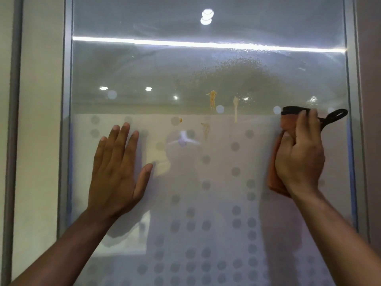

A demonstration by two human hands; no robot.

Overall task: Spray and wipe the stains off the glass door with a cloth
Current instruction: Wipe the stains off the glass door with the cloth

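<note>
The glass door [206,65] fills the view, set in a grey metal frame [67,100], with a dotted frosted pattern across its lower part. The left hand [117,168] lies flat and fully spread on the pane with nothing in it, fingers pointing up and thumb out to the side; I judge it is there to brace the body and steady the door against the push of wiping. The right hand [299,157] is curled around a bunched orange cloth [276,168] with a dark trim, pressing it to the glass close to the right edge of the pane. A black hanging loop [334,117] sticks out past the fingers toward the frame.

At least 4 stains remain between the hands: an orange smear [212,100], a pale drip [235,109] just right of it, a fainter brownish streak [205,130] lower down, and a small orange spot [180,120] to the left. A hazy patch of fine droplets [237,75] spreads above them, which suggests the spraying part is done here and the wiping is only starting. No spray bottle is in view.

Bunching the cloth gives a thick pad and firm pressure. The next stroke likely needs to travel leftward and slightly up to reach the drips
</note>
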